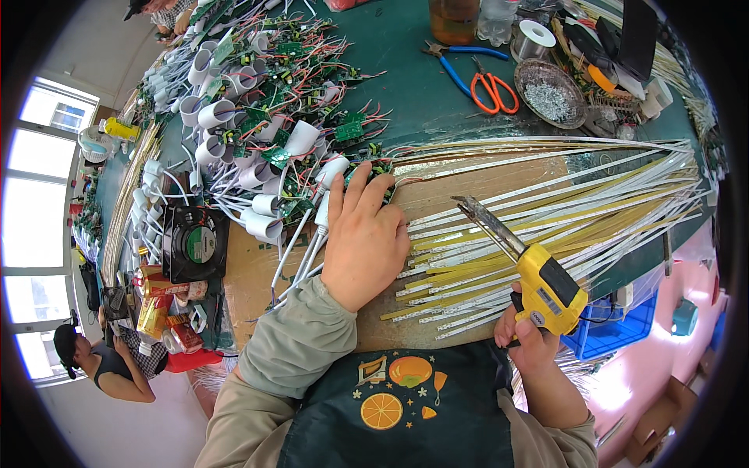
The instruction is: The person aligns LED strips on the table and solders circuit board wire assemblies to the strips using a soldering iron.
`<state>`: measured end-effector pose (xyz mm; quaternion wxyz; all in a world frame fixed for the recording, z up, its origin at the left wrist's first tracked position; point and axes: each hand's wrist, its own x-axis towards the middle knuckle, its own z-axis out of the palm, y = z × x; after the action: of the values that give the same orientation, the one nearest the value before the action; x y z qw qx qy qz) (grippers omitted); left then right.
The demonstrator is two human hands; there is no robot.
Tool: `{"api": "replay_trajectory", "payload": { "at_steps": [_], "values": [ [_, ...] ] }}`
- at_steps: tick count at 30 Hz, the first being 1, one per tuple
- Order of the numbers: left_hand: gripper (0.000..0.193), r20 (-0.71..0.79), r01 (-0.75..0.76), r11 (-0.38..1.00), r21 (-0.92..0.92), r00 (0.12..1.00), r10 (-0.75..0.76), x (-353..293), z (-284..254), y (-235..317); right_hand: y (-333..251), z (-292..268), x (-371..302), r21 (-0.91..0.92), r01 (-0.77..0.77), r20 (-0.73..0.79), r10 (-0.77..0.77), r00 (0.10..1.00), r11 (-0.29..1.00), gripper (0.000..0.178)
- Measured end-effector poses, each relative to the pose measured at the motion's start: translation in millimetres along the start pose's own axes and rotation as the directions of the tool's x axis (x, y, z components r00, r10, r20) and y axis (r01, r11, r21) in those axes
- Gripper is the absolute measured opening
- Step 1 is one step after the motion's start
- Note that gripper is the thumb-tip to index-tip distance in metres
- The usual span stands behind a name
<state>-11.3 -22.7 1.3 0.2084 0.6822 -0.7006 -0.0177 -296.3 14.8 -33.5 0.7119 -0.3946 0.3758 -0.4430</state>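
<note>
My left hand (pixel 362 238) rests palm down at the right edge of a pile of green circuit boards (pixel 348 131) with red and white wires. Its outer fingers stretch over a board beside a white plastic tube (pixel 334 170); its index finger curls in, hiding whatever is pinched beneath. In my right hand (pixel 530 343) is a yellow soldering gun (pixel 551 288), held by its grip, its metal tip pointing up and left above the LED strips (pixel 499 242). These white and yellow strips fan out across a brown board (pixel 437 195), their near ends close to my left hand.
Blue-handled pliers (pixel 460 66), orange-handled scissors (pixel 493 92), a bowl of small metal pieces (pixel 551 95) and a solder spool (pixel 535 39) lie at the far right. A black fan (pixel 193 243) stands left. A blue crate (pixel 616 327) sits below the right edge. Another person (pixel 109 363) is at left.
</note>
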Motion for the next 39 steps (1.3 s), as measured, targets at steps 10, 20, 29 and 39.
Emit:
{"api": "replay_trajectory", "payload": {
  "at_steps": [10, 20, 29, 39],
  "values": [
    [0.002, -0.008, -0.032, 0.999, -0.024, 0.999, 0.032, 0, -9, 3, -5, 0, 2, 0.085, 0.003, 0.061, -0.008, 0.998, 0.996, 0.065],
    [0.011, -0.230, -0.182, 0.971, 0.154, 0.949, 0.214, 48, -20, -1, 1, -4, 0, 0.201, 0.046, 0.052, -0.058, 0.997, 0.979, 0.064],
    [0.006, -0.146, -0.183, 0.950, 0.253, 0.964, 0.224, 74, 11, -27, 4, -6, -1, 0.210, 0.040, 0.040, -0.050, 0.998, 0.977, 0.066],
    [0.015, -0.063, -0.226, 0.974, 0.010, 0.972, 0.226, 14, -34, 0, 7, -9, 0, 0.198, 0.047, 0.053, -0.059, 0.997, 0.979, 0.067]
  ]
}}
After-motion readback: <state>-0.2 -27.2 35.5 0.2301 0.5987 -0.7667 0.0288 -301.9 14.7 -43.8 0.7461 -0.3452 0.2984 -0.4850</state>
